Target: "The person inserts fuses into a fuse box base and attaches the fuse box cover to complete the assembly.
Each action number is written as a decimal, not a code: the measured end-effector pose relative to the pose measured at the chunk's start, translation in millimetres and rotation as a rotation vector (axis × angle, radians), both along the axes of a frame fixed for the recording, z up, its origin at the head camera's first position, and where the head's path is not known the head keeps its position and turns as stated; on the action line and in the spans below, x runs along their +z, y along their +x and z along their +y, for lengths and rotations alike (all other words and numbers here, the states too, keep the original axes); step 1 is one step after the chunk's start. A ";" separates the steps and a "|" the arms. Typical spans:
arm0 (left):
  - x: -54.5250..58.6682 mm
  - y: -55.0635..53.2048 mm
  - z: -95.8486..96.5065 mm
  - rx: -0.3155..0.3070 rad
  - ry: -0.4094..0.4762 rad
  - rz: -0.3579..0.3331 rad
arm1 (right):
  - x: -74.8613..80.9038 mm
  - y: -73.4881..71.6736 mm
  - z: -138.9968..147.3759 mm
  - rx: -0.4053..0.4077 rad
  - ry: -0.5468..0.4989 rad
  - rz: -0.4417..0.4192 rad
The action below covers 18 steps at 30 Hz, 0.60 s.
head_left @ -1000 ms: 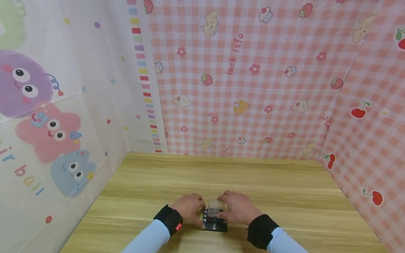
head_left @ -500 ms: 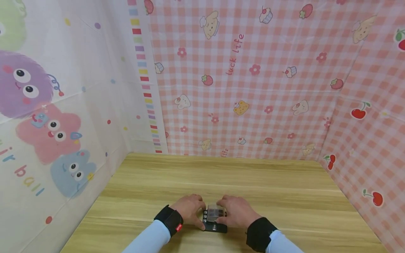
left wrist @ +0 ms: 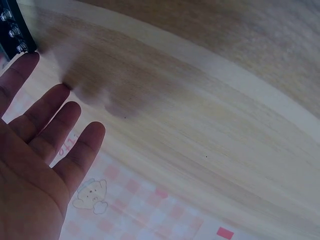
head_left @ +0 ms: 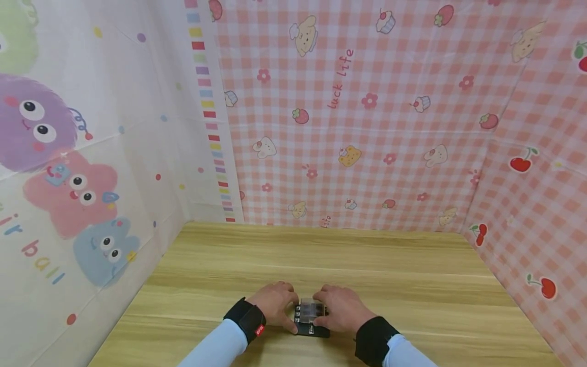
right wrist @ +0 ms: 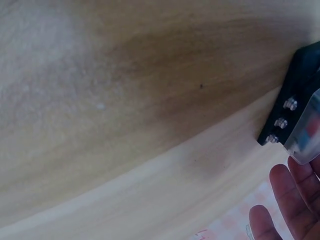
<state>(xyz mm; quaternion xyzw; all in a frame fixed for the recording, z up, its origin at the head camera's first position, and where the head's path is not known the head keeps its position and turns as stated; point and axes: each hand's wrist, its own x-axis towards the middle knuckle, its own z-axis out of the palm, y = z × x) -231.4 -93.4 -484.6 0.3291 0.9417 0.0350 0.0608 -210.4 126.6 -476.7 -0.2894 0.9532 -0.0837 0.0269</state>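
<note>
A small black fuse block (head_left: 322, 333) lies on the table, with silver screw terminals along its sides. Its clear cover (head_left: 312, 309) sits over the top, and blurred red and blue show through the cover (right wrist: 306, 137) in the right wrist view. My left hand (head_left: 273, 305) holds the block's left edge between thumb and index finger. In the left wrist view, the index fingertip meets the corner of the black base (left wrist: 16, 31), and the other fingers extend loosely. From the right, my right hand (head_left: 345, 308) pinches the cover between thumb at the near side and fingers at the far side.
The wood-grain table (head_left: 321, 250) runs back to a pink checked cloth wall (head_left: 394, 132). A white cloth with cartoon figures (head_left: 110, 153) stands on the left, and a checked cloth with cherries (head_left: 541, 219) on the right.
My right hand has brought the clear cover down and slightly toward me, from tilted above the fuse block to lying flatter over it. The left hand has stayed in place.
</note>
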 end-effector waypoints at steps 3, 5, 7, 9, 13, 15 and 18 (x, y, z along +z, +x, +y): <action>-0.9 -0.4 -1.1 0.000 -0.005 -0.002 | -1.1 -0.9 -1.3 -0.001 0.001 -0.010; -1.5 -1.0 -1.0 -0.002 -0.008 0.002 | -1.4 -1.9 -1.2 0.003 0.002 -0.009; -1.4 -1.2 -0.9 -0.006 -0.009 0.007 | -1.5 -2.6 -1.2 0.010 0.004 -0.004; -0.9 -1.3 -0.6 -0.009 -0.006 0.008 | -1.2 -2.6 -1.3 0.019 0.013 0.002; -0.1 -0.9 -0.1 -0.015 -0.004 0.010 | 0.8 -1.4 -2.9 0.030 0.032 0.008; 0.0 -1.0 0.2 -0.016 -0.003 0.015 | 2.6 -0.5 -4.1 0.034 0.049 0.015; -0.6 -1.0 0.3 -0.017 0.003 0.019 | 4.0 -0.1 -6.2 0.046 0.083 0.029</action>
